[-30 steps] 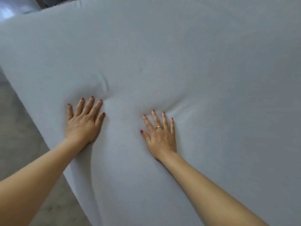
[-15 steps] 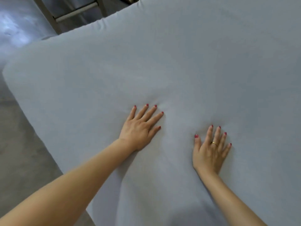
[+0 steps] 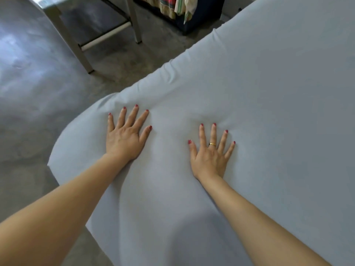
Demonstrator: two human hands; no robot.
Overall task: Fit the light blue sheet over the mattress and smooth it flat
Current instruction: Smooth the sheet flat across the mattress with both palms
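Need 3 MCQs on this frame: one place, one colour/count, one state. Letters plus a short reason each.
1. Which hand lies nearer the sheet's rounded corner?
A left B right C neither
2. What colour are the nails?
A blue B red C bare
3. How do the hands lie on the light blue sheet?
A gripping a fold B lifted off C flat, fingers spread

Key: 1 A, the left hand lies beside the corner, the right hand further in. 2 B, every visible fingertip is red. 3 C, both palms press down with straight, spread fingers.
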